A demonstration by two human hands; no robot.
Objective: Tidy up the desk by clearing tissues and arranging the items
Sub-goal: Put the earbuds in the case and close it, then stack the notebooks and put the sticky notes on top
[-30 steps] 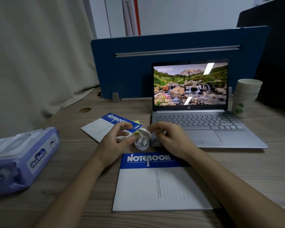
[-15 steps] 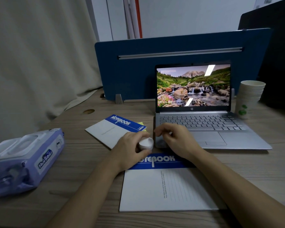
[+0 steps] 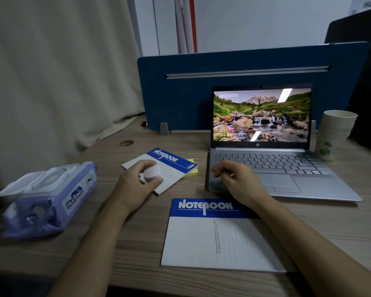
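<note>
My left hand grips a small white earbud case, lid closed, above the small blue-and-white notebook. A yellow sticky pad pokes out from under that notebook. My right hand hovers with loosely curled fingers over the front left corner of the open silver laptop and holds nothing that I can see. A large notebook lies flat in front of me on the wooden desk. A purple wet-wipes pack sits at the left, its flip lid up.
A stack of paper cups stands right of the laptop. A blue divider panel closes the desk's back edge, and a curtain hangs along the left. A round cable hole sits near the back left.
The earbud case lid went from open to closed. My left hand then carried the case left, from above the large notebook to above the small one. My right hand let go and stayed near the laptop corner.
</note>
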